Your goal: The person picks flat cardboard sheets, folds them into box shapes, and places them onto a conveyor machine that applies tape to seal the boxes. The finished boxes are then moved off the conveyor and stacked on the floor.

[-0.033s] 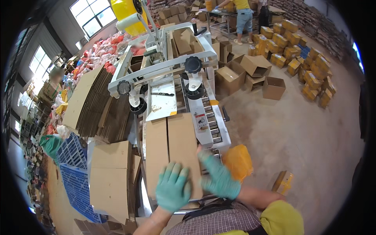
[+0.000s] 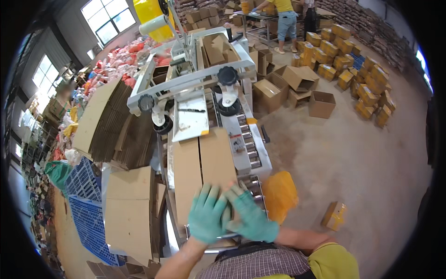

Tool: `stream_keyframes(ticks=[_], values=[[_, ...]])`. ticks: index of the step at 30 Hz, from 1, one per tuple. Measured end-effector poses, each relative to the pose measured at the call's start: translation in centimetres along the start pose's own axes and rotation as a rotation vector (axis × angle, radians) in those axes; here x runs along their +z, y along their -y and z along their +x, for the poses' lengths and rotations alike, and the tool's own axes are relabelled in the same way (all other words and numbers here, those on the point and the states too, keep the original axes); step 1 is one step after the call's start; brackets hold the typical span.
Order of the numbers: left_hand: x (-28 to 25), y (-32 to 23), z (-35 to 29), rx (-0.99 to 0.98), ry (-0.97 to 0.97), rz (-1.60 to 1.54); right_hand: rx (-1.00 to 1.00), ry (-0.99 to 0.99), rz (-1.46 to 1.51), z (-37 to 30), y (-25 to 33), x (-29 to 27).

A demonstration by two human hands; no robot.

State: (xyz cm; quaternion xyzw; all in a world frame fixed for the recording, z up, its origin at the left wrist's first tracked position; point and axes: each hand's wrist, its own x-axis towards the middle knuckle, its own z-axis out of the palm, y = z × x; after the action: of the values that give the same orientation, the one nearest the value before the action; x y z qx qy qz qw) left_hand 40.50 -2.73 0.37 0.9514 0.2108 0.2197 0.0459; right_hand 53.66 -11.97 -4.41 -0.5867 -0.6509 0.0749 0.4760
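A cardboard box [image 2: 188, 162] lies with its closed flaps upward on the bed of a white carton-sealing machine [image 2: 190, 83]. A dark seam runs down the middle of the flaps, and the far end reaches the machine's front plate. My left hand [image 2: 206, 221], in a green-palmed glove, is flat on the near part of the box with its fingers spread. Beside it, touching or nearly so, my right hand [image 2: 253, 216] in a matching glove rests on the box's near right part, fingers stretched out. Neither hand grips anything.
Flattened cartons [image 2: 127, 214] stand at left next to a blue plastic crate [image 2: 93, 228]. A yellow bag [image 2: 280, 195] hangs right of the rollers [image 2: 251, 151]. Open boxes [image 2: 322, 104] and taped boxes [image 2: 367, 95] cover the floor at right. A person [image 2: 286, 23] stands beyond.
My right hand has moved left, from the box's right side onto its top beside my left hand. My left hand has shifted slightly right.
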Motion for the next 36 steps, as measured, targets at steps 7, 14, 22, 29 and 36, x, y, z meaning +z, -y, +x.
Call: stream_keyframes(ticks=[7, 14, 22, 29, 36], values=[[-1.0, 4.2, -1.2, -0.039, -0.272, -0.13, 0.181, -0.319, -0.085, 1.5, 2.0, 1.8], [-3.1, 33.1, -27.2, -0.779, -0.239, 0.571, 0.672, 0.134, 0.308, -8.2, 1.6, 10.0], [-8.9, 39.3, -41.4, -1.605, 0.108, 0.465, 0.518, 0.638, 0.438, -7.5, 4.6, 23.5], [-8.6, 38.1, -43.4, -1.451, -0.019, 0.551, 1.044, 0.645, 0.828, -0.9, 6.0, 31.2], [-9.2, 27.3, -41.3, -1.212, -0.499, -0.523, 0.705, 0.268, 0.271, 2.6, 0.2, 30.2]])
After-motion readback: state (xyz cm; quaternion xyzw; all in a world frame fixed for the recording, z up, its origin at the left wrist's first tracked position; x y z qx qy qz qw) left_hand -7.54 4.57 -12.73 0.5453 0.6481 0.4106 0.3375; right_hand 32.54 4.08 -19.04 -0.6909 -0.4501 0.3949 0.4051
